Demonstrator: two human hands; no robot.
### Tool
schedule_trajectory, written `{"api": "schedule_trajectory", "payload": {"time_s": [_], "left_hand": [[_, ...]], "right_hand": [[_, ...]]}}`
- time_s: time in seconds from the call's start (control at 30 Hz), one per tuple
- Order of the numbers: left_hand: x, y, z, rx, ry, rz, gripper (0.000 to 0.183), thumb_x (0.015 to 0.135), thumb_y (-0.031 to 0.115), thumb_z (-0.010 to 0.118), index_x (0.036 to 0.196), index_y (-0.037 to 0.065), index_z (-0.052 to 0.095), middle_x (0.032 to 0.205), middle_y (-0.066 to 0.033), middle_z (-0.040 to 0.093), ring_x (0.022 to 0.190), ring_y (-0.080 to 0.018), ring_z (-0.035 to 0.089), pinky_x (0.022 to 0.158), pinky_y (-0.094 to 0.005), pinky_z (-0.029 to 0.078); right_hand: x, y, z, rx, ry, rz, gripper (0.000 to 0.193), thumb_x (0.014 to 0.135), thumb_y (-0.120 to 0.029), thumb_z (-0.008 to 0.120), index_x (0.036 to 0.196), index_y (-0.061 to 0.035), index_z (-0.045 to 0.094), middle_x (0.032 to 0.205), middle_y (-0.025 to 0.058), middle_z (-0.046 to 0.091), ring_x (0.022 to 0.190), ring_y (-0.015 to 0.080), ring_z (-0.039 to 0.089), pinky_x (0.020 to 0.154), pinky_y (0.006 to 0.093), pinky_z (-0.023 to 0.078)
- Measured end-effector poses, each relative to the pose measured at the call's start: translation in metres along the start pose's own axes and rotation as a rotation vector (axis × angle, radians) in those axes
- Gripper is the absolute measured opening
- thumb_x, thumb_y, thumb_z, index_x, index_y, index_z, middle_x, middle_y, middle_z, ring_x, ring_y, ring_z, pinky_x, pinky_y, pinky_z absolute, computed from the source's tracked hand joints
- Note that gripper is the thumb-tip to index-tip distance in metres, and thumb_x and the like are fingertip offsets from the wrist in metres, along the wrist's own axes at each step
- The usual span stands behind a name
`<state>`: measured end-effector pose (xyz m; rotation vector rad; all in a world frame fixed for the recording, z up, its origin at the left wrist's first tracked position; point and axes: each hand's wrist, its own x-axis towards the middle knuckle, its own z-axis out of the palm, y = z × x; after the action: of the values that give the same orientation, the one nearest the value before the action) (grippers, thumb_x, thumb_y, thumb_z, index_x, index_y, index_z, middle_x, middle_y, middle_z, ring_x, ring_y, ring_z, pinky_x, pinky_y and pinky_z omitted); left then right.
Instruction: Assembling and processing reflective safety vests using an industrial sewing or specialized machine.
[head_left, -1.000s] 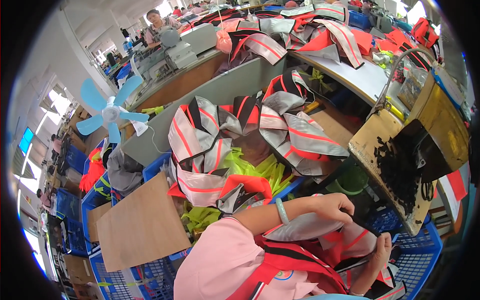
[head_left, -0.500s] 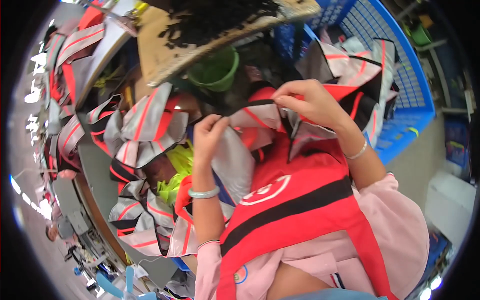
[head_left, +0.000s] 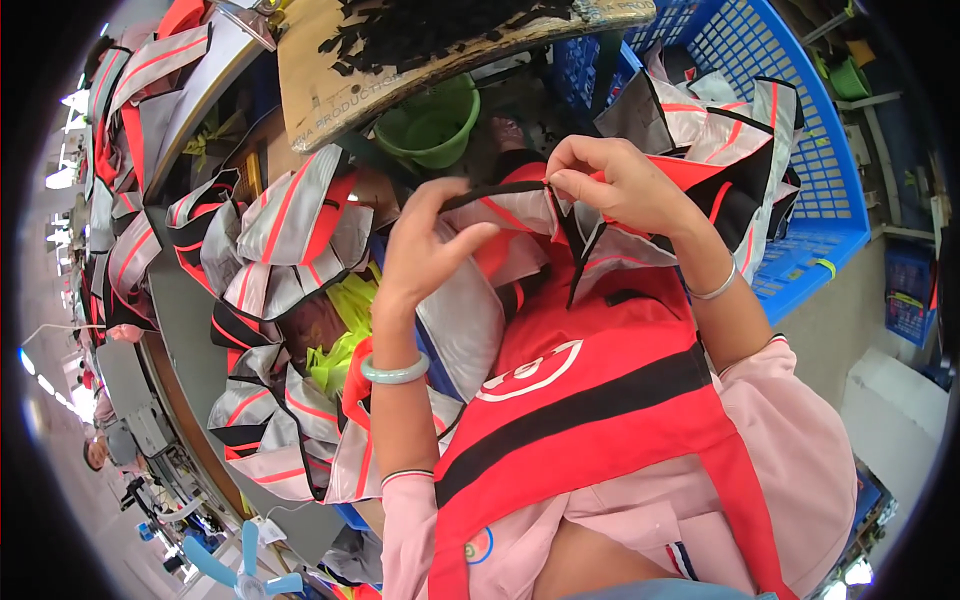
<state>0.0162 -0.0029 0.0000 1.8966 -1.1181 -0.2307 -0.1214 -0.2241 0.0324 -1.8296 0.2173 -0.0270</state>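
Observation:
My right hand (head_left: 620, 190) pinches the black-bound edge of a silver-grey fabric piece (head_left: 515, 214) with an orange-red stripe, thumb against fingertips. At the left end of that edge is my left hand (head_left: 425, 245), its thumb stretched away from the fingers; the fingertips are partly blurred. The piece hangs in front of my red apron (head_left: 590, 430), which has a black band. Its lower folds run in among other grey and red cloth, so its full shape is hidden.
A blue plastic basket (head_left: 845, 190) at the right holds similar striped pieces (head_left: 725, 130). Ahead, a wooden board (head_left: 320, 100) carries black scraps (head_left: 430, 30), with a green bucket (head_left: 430, 130) beneath. More striped pieces (head_left: 290, 220) and yellow-green cloth (head_left: 345, 340) are heaped at left.
My left hand has released its pinch, and its thumb has swung away from the fingers. My right hand has shifted slightly upward, still pinching the edge.

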Motion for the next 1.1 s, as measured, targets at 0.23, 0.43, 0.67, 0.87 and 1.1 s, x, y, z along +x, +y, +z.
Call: {"api": "schedule_trajectory", "payload": {"time_s": [0.23,0.43,0.67,0.87,1.1], "left_hand": [[0.033,0.011,0.035,-0.010,-0.044,-0.028,0.031,0.069,0.026,0.080,0.086,0.004,0.067,0.081,-0.0092,0.065,0.075,-0.0261,0.061,0.070,-0.0337,0.046],[0.050,0.032,0.021,-0.390,-0.114,-0.148,0.021,0.079,0.012,0.072,0.095,0.000,0.066,0.088,-0.0069,0.068,0.082,-0.0115,0.063,0.076,-0.0260,0.049],[0.034,0.033,0.015,-0.236,-0.094,-0.229,0.021,0.081,0.014,0.070,0.094,-0.003,0.067,0.083,-0.0099,0.069,0.078,-0.0127,0.062,0.074,-0.0280,0.049],[0.005,-0.007,0.026,-0.273,-0.022,-0.283,0.030,0.072,0.016,0.078,0.082,0.003,0.053,0.078,-0.0020,0.057,0.073,-0.0125,0.054,0.080,-0.0310,0.047],[-0.020,-0.013,0.035,0.360,0.339,0.181,0.050,0.055,0.040,0.083,0.073,0.008,0.048,0.067,-0.0092,0.047,0.067,-0.0335,0.048,0.087,-0.0542,0.042]], "right_hand": [[0.026,-0.004,0.002,-0.237,0.020,-0.170,0.010,0.089,-0.011,0.058,0.089,-0.0004,0.058,0.079,0.0112,0.063,0.072,0.0220,0.061,0.067,0.0322,0.048],[0.042,-0.020,-0.020,-0.496,0.019,-0.462,0.012,0.085,-0.018,0.061,0.085,-0.0064,0.060,0.078,0.0106,0.062,0.075,0.0313,0.060,0.066,0.0404,0.047],[0.054,0.014,0.020,-0.355,0.061,-0.509,0.021,0.087,-0.030,0.054,0.092,-0.0099,0.060,0.080,0.0142,0.063,0.076,0.0360,0.062,0.065,0.0445,0.050],[0.029,0.014,0.033,-0.215,0.056,-0.416,0.015,0.085,-0.024,0.056,0.084,-0.0082,0.057,0.076,0.0132,0.062,0.072,0.0345,0.061,0.060,0.0430,0.047],[0.024,0.023,0.049,-0.212,-0.094,-0.346,0.021,0.088,-0.026,0.056,0.092,-0.0064,0.061,0.083,0.0136,0.063,0.076,0.0311,0.063,0.064,0.0401,0.049]]}}
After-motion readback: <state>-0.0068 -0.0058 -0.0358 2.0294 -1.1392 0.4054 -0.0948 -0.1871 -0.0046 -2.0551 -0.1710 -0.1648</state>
